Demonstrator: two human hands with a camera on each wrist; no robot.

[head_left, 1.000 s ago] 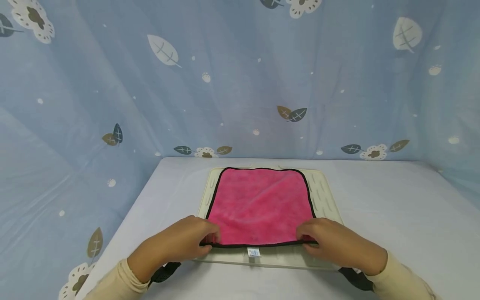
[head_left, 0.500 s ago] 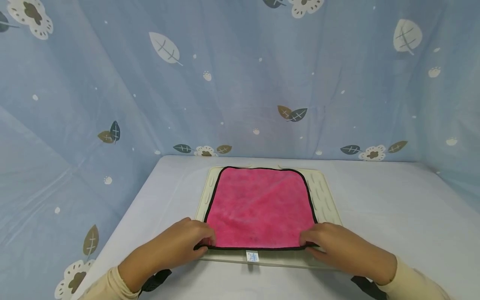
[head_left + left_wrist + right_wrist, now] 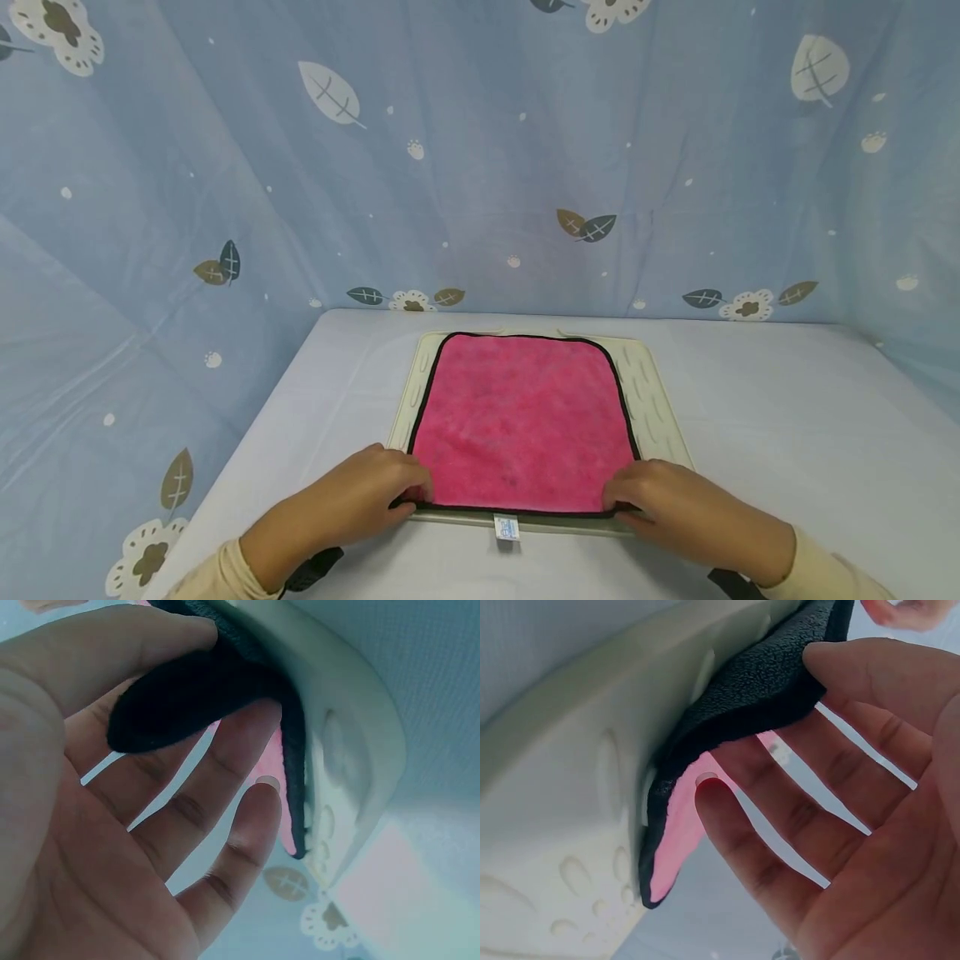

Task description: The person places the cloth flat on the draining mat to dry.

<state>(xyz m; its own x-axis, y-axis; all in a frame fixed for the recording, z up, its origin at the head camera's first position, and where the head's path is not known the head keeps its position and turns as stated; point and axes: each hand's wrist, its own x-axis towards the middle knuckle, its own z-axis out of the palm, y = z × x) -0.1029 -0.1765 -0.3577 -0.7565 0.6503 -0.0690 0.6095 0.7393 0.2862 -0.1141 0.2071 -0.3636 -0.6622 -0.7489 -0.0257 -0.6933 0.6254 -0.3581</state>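
A pink cloth (image 3: 517, 417) with a black border lies spread over a cream, ridged board (image 3: 652, 400). At the cloth's near left corner my left hand (image 3: 367, 492) pinches the edge between thumb and fingers. My right hand (image 3: 675, 508) pinches the near right corner the same way. The left wrist view shows the dark underside of the cloth (image 3: 187, 697) under the thumb, lifted off the board's rim. In the right wrist view the cloth's dark underside (image 3: 757, 682) likewise curves up from the board (image 3: 570, 795). A small white label (image 3: 506, 527) hangs from the middle of the near edge.
The board rests on a table with a white cover (image 3: 787, 400). A blue curtain (image 3: 480, 167) printed with leaves and flowers stands behind the table and along its left side.
Both hands have drawn the cloth's near edge a little toward me, and they are slightly farther apart. The cloth lies smoother, with its near edge closer to the board's near rim.
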